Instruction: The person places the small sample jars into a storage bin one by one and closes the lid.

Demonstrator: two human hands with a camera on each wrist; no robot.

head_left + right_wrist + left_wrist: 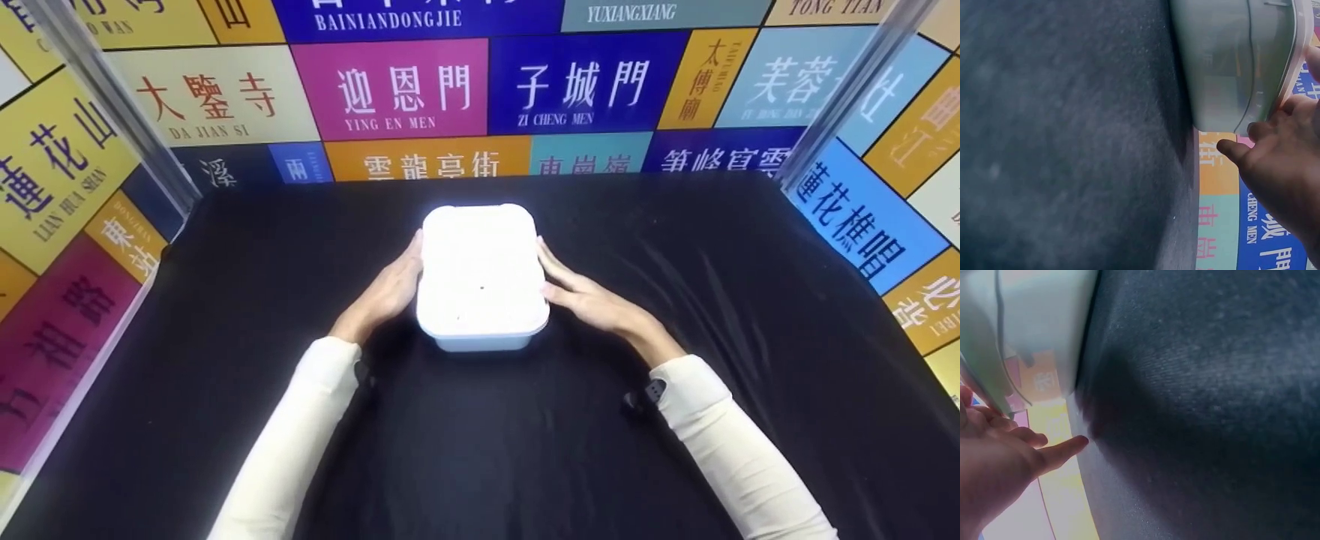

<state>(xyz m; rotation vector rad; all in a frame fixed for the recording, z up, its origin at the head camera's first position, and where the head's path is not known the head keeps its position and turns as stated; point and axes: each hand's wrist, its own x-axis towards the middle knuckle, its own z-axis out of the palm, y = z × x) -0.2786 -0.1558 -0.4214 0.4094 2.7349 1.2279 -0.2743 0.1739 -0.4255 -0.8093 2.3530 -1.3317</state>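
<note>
A white rectangular plastic box (480,274) with its lid on stands on the black cloth (480,450) in the middle of the table. My left hand (391,286) lies flat against the box's left side, fingers straight and pointing away from me. My right hand (583,294) touches the right side the same way. In the left wrist view the left hand (999,461) reaches under the lid's rim of the box (1033,326). The right wrist view has the right hand (1280,169) with fingertips at the rim of the box (1235,62).
Colourful sign panels with Chinese characters (480,90) wall in the table at the back and both sides. Metal posts stand at the back left (112,105) and back right (847,97) corners. Black cloth surrounds the box on all sides.
</note>
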